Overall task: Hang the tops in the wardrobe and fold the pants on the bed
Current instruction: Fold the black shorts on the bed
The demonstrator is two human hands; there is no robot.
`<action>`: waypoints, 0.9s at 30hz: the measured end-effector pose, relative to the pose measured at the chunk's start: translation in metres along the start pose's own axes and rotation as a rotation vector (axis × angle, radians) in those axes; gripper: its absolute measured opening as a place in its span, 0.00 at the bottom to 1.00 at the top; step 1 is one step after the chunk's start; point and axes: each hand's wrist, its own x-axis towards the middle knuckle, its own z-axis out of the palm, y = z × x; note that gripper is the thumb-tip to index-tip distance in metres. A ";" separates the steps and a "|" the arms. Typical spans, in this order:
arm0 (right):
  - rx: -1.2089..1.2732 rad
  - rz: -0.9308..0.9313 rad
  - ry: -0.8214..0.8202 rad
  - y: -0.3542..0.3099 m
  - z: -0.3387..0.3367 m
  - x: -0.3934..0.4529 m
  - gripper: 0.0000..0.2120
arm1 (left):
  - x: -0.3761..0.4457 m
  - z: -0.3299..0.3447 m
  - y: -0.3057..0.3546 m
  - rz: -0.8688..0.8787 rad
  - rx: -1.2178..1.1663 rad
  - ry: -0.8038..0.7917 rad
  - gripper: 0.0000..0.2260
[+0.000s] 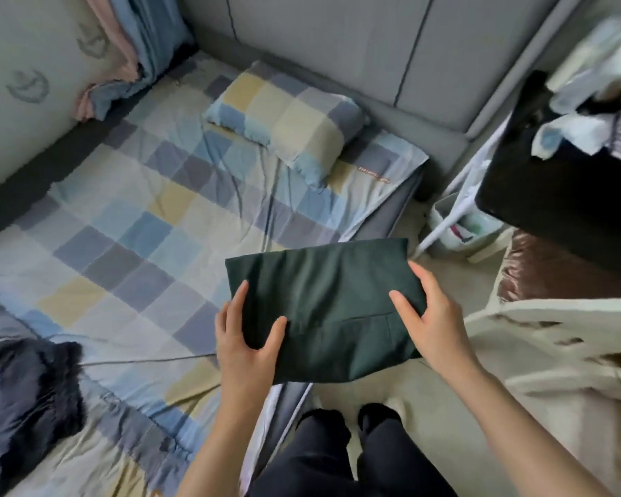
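We find the bed (130, 217), under a checked sheet, taking up the left and centre of the view, its near right edge running down past the person's legs. Most of its middle lies open; a checked pillow (284, 127) sits toward the headboard and a dark fuzzy garment (26, 399) lies at the lower left, well apart from the hands.

The folded dark green pants (323, 310) are held in the air over that right edge, part above the sheet, part above the floor. We judge this the chief risk: if lowered straight down, the bundle would straddle the edge and could slide off or fall open.

The left hand (244, 338) grips the near left corner, thumb on top and fingers beneath. The right hand (431, 313) grips the right end, thumb on the upper face; its fingers are hidden behind the cloth. Support is at the two ends only, so the folded layers may sag or shift between them.

To the right, a cluttered black stand (560, 181) and pale fabric (560, 338) leave little room; free space lies leftward.
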 end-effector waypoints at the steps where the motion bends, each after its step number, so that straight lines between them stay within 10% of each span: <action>1: -0.010 0.018 0.032 0.006 -0.010 -0.008 0.25 | -0.002 0.008 0.004 0.030 0.027 -0.032 0.29; 11: 0.059 0.336 0.440 0.108 -0.122 -0.134 0.25 | -0.067 0.136 0.053 0.236 0.145 -0.510 0.24; 27: 0.055 0.769 0.828 0.300 -0.281 -0.433 0.23 | -0.392 0.327 0.093 0.473 0.285 -1.030 0.27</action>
